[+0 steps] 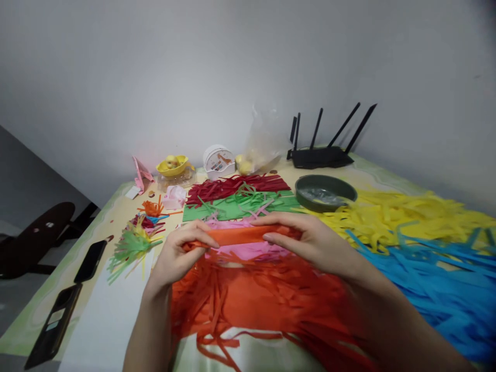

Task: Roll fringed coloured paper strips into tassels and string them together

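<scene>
Nearly closed, both hands (177,253) (320,243) pinch rolled orange paper (240,235).

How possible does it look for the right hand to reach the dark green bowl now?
Probably yes: the dark green bowl stands just beyond the right hand, with low yellow strips at its near edge and nothing tall between. But the hand holds orange paper, likely to be released first.

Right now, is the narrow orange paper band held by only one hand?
No, the left hand and right hand hold opposite ends of the narrow orange paper band.
</scene>
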{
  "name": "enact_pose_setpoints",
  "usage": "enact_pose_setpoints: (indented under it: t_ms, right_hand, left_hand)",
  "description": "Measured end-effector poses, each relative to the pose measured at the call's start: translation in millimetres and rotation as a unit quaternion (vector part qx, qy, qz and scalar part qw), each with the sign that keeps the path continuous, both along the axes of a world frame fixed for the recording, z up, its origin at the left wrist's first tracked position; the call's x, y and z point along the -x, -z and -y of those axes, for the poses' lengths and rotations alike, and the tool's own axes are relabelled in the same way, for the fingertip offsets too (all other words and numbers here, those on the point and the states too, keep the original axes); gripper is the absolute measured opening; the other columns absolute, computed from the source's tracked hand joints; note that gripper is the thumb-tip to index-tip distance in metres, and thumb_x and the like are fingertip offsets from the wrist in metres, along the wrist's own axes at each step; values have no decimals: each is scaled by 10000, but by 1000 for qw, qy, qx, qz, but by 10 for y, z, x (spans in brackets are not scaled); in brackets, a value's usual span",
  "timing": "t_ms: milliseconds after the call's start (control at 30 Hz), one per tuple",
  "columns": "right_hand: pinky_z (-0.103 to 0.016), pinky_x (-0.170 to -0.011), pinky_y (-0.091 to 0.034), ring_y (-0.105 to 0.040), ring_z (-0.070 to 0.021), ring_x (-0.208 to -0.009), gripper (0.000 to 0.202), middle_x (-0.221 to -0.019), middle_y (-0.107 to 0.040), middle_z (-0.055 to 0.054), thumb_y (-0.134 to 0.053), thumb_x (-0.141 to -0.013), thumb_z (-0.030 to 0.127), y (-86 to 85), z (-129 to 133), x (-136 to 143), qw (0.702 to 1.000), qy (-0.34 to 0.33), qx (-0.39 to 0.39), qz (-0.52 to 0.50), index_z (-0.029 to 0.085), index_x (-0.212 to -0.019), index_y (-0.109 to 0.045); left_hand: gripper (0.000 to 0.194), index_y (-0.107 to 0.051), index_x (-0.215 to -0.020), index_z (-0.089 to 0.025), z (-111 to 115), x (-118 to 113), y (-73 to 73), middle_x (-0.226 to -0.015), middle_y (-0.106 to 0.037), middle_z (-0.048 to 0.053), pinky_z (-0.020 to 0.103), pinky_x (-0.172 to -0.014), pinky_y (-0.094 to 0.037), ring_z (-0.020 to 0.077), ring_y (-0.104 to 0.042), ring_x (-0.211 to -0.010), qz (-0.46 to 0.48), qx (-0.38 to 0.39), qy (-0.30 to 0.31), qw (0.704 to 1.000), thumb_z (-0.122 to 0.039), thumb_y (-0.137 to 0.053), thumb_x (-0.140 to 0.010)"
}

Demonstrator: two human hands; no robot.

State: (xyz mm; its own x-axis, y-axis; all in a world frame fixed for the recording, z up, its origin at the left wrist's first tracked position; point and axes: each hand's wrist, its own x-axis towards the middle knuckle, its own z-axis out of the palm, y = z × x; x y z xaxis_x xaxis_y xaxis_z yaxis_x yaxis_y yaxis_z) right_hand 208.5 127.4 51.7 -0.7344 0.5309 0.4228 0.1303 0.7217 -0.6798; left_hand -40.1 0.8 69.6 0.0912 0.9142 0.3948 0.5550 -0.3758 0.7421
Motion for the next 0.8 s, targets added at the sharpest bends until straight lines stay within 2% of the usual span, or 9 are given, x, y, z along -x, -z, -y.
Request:
enact_pose_setpoints:
  t_ms: [67,133,200,233,300,400,533,667,800]
  right_hand:
    - [-260,-775,-517,-675,-174,-909,237,-1021,-730,-37,-533,-896,260,11,9,6,1000,3,-20,0,213,-1069,-688]
    - [-260,-781,-512,-673,-173,-922,228,-1030,-730,-42,-528,-896,228,33,21,21,999,2,-39,1,202,-1060,-685]
    - [-258,-798,-503,-669,-167,-931,221,-1037,-728,-43,-531,-896,208,54,41,35,999,-3,-54,4,200,-1059,-680]
    - [-257,-804,-498,-667,-163,-929,219,-1035,-727,-40,-532,-897,200,61,53,40,998,-5,-59,5,202,-1061,-677]
    - [-255,-807,-488,-663,-157,-923,212,-1024,-726,-37,-534,-897,194,66,73,43,998,-6,-62,5,204,-1054,-676]
    - [-253,-727,-484,-660,-158,-826,154,-923,-727,-38,-556,-884,228,55,88,48,999,10,-31,7,191,-954,-688]
    - [-243,-609,-469,-633,-152,-684,176,-764,-699,-32,-576,-867,313,67,80,87,997,41,69,-16,175,-837,-682]
    - [-232,-594,-494,-650,-144,-651,227,-770,-717,-42,-585,-857,332,137,63,140,981,23,177,-73,175,-958,-715]
    - [-229,-572,-497,-641,-134,-622,203,-748,-725,-42,-611,-827,263,174,49,181,969,-16,195,-154,199,-952,-757]
  left_hand:
    - [143,-708,-907,-170,26,13,-44,-974,-658,107,298,-819,-459,215,-601,-945,-17,48,45,998,-234,-606,-831]
    - [349,-641,-1123,-183,33,4,-64,-1166,-628,139,333,-896,-450,262,-572,-1081,6,81,72,994,-318,-656,-801]
    - [480,-585,-1219,-190,10,-34,-47,-1211,-623,141,318,-862,-472,263,-590,-1071,42,98,32,994,-365,-680,-782]
    - [429,-619,-1172,-183,-10,-61,-28,-1139,-661,126,292,-808,-486,243,-624,-994,45,115,2,992,-367,-675,-788]
    - [233,-708,-928,-156,-52,-117,17,-892,-717,81,244,-695,-485,187,-652,-789,21,152,-41,987,-349,-651,-810]
    - [242,-694,-694,-135,-81,-173,61,-673,-687,43,215,-616,-461,137,-616,-626,-1,159,-70,985,-328,-630,-825]
    - [173,-695,-774,-129,-59,-191,64,-671,-702,42,216,-607,-480,141,-645,-616,85,124,-98,984,-288,-642,-818]
    - [172,-731,-907,-128,-50,-180,83,-596,-692,29,213,-602,-488,133,-647,-583,173,90,-97,976,-243,-634,-823]
    - [158,-755,-903,-164,-77,-153,140,-617,-699,32,224,-605,-491,134,-644,-602,250,83,-60,963,-217,-627,-827]
